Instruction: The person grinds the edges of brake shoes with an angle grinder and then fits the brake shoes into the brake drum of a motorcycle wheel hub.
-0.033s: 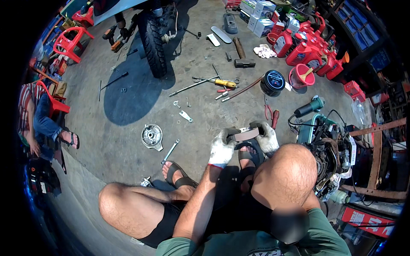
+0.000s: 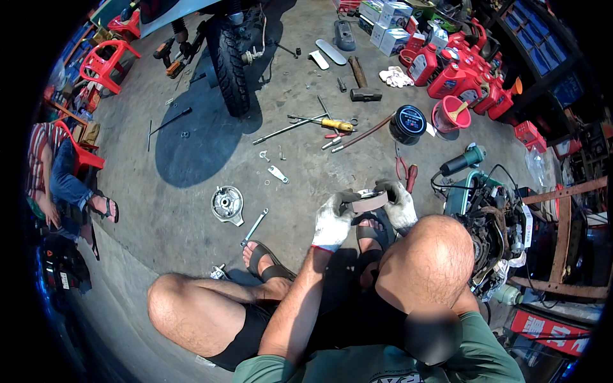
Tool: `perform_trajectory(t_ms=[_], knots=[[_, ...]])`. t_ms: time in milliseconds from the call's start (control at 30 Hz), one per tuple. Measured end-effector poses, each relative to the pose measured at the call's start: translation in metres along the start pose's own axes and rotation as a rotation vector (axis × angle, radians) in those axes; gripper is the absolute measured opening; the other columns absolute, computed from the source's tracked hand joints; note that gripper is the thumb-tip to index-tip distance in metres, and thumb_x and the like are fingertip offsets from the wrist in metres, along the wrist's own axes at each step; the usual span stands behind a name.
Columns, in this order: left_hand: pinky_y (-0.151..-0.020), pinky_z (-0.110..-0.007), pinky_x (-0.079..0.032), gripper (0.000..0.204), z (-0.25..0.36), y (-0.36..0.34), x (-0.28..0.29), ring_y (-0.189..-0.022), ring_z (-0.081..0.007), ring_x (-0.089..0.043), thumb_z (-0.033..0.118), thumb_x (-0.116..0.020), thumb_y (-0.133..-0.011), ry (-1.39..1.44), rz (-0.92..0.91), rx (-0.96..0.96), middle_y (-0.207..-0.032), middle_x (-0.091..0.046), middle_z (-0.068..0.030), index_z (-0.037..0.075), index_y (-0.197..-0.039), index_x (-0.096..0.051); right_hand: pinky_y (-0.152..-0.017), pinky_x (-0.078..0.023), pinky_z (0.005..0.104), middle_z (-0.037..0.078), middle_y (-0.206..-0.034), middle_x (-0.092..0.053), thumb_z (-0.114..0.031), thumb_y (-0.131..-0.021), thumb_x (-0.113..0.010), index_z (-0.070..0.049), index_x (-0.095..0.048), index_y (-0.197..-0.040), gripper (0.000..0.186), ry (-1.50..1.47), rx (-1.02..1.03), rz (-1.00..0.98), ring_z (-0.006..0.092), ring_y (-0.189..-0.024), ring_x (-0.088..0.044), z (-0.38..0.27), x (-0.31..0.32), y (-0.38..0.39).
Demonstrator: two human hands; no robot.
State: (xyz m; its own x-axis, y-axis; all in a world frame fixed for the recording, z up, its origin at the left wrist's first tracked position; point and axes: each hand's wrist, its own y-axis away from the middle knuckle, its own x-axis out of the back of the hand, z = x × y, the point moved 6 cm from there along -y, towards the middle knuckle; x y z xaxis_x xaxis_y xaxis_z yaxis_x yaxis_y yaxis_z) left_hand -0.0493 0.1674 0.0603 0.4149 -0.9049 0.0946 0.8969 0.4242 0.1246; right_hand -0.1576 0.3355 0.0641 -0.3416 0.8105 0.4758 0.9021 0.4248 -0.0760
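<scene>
A brake shoe (image 2: pixel 370 203) with a curved, brownish lining is held up between my two gloved hands, above my sandalled feet. My left hand (image 2: pixel 334 217) grips its left end, fingers closed round it. At the other end my right hand (image 2: pixel 397 203) pinches it; part of the metal side shows between the hands. Ahead and to the left on the floor lies a round metal brake drum plate (image 2: pixel 227 205), with a combination wrench (image 2: pixel 255 227) beside it. Red-handled pliers (image 2: pixel 401 167) and a red screwdriver (image 2: pixel 412 177) lie just beyond my right hand.
A scooter's rear tyre (image 2: pixel 230 73) stands ahead on the left. Several tools, a hammer (image 2: pixel 364 86), a black tub (image 2: pixel 407 123) and a red bucket (image 2: pixel 451 115) occupy the floor ahead. An engine (image 2: pixel 491 226) and angle grinder (image 2: pixel 463 161) are on my right. A person (image 2: pixel 54 172) sits far left.
The brake shoe has shifted very slightly between my hands, which keep their hold on it. At far left the seated person's hand has moved a little.
</scene>
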Motion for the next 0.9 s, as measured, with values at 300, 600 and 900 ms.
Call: perform_trajectory(t_ms=[300, 600, 900], knots=[[-0.097, -0.04, -0.054, 0.03, 0.014, 0.001, 0.002, -0.121, -0.0301, -0.062, -0.007, -0.062, -0.078, -0.087, -0.006, -0.093, -0.125, -0.066, -0.02, 0.0, -0.107, -0.067, -0.091, -0.05, 0.0318, 0.012, -0.109, -0.067, 0.001, -0.087, -0.066, 0.001, -0.066, -0.105, 0.017, -0.101, 0.014, 0.028, 0.0196, -0.104, -0.064, 0.002, 0.0, -0.001], [-0.099, -0.041, -0.052, 0.035, 0.027, 0.002, 0.001, -0.122, -0.032, -0.06, -0.003, -0.067, -0.075, -0.218, 0.013, -0.229, -0.12, -0.068, -0.0181, 0.005, -0.109, -0.072, -0.087, -0.051, 0.0306, 0.008, -0.098, -0.072, -0.004, -0.085, -0.071, 0.0, -0.067, -0.109, 0.024, -0.072, -0.099, -0.039, 0.0149, -0.094, -0.065, 0.011, -0.005, 0.0], [-0.099, -0.042, -0.049, 0.034, 0.035, 0.003, 0.001, -0.119, -0.0339, -0.06, 0.0, -0.065, -0.072, -0.202, 0.025, -0.259, -0.114, -0.07, -0.0139, 0.006, -0.105, -0.071, -0.084, -0.051, 0.0305, 0.008, -0.095, -0.072, -0.005, -0.085, -0.07, 0.001, -0.068, -0.105, 0.021, -0.094, -0.115, -0.091, 0.0136, -0.092, -0.065, 0.006, -0.008, 0.002]])
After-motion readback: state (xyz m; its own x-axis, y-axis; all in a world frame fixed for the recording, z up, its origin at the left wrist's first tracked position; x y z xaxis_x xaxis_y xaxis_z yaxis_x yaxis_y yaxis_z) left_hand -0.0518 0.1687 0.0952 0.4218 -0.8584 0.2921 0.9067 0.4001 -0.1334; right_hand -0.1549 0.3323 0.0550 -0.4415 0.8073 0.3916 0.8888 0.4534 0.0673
